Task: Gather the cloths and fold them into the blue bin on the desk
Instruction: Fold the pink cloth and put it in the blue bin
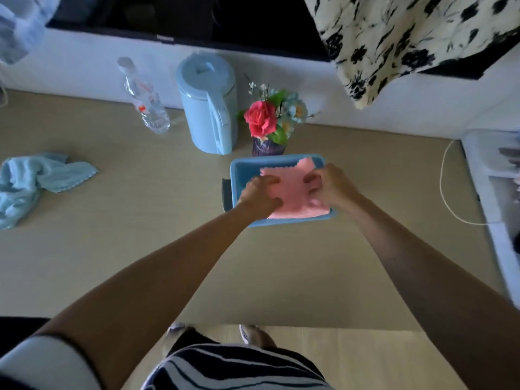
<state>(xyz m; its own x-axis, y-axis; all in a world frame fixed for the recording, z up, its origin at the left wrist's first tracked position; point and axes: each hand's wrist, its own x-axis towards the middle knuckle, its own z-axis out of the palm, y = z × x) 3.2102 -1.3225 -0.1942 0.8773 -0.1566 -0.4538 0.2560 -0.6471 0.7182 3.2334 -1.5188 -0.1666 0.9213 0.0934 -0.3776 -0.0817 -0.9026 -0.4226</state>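
Note:
A folded pink cloth (292, 190) lies inside the blue bin (242, 170) at the middle of the desk. My left hand (260, 192) presses on the cloth's left edge with its fingers curled over it. My right hand (327, 184) grips the cloth's right edge, fingers tucked into the fabric. A light blue cloth (36, 181) lies crumpled and unfolded at the desk's far left, well away from both hands.
Behind the bin stand a vase of flowers (270, 122), a pale blue kettle (209, 105) and a clear plastic bottle (145, 97). A white cable (444, 187) loops at the right beside a white appliance (495, 192). A patterned fabric (408, 38) hangs above, over a dark screen (183, 18).

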